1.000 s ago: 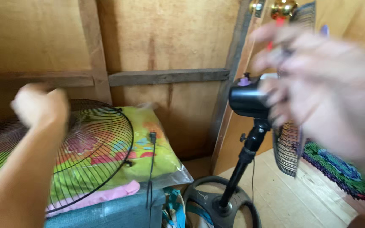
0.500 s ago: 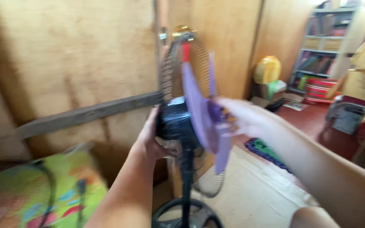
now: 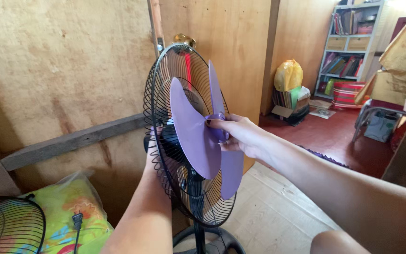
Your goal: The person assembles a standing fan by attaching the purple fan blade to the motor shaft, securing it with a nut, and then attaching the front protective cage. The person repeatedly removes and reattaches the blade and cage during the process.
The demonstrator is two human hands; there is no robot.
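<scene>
— Since you're standing behind me, tell me what you make of it so far.

— Your right hand has its fingers closed round the hub of the purple fan blade, pinching the middle. Is the blade seated?

— I'd say it sits on the shaft in front of the rear guard, though whether it is pushed fully home I can't tell from here. My left hand is behind the guard at the motor housing — mostly hidden by the wires, so I can't tell how tightly it grips (it seems to brace the head of the fan).

— So what's done and what's left?

— Done, as I judge it: rear guard mounted, blade on the spindle. Left: I see no cap or nut over the hub, and the front is bare — the other guard, the front grille, lies down at the lower left beside the yellow-green plastic-wrapped bundle, with a black plug dangling over it.

— And farther off?

— Below, the fan's pole and round base on the pale floor. Behind the fan, the plywood wall and a door with a brass knob. Beyond that, a red floor, a yellow bag on a stack of boxes, and a grey bookshelf at the far end.
</scene>
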